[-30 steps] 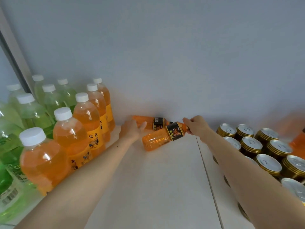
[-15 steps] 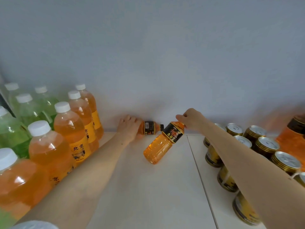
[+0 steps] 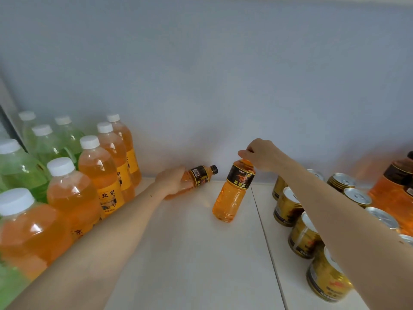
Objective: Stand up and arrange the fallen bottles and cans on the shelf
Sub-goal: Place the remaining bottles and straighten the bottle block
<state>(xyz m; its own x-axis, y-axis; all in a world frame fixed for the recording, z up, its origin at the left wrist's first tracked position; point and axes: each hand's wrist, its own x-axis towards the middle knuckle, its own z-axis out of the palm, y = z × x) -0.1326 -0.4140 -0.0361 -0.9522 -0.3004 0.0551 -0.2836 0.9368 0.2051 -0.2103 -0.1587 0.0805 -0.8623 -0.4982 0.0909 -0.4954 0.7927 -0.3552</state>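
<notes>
Two small orange drink bottles with black labels are in the middle of the white shelf (image 3: 192,253). My right hand (image 3: 260,154) grips the top of one orange bottle (image 3: 232,195), which stands nearly upright, leaning slightly, with its base on the shelf. My left hand (image 3: 173,182) is wrapped around the body of the second orange bottle (image 3: 201,174), which lies on its side against the back wall, black cap pointing right.
Upright white-capped orange bottles (image 3: 98,175) and green bottles (image 3: 47,148) fill the left side. Several gold cans (image 3: 288,206) stand in rows at the right, partly behind my right forearm. More orange bottles (image 3: 395,189) sit at the far right. A seam (image 3: 266,238) splits the shelf.
My right hand has swung its bottle from lying tilted to almost upright. My left hand has closed around the other lying bottle by the wall.
</notes>
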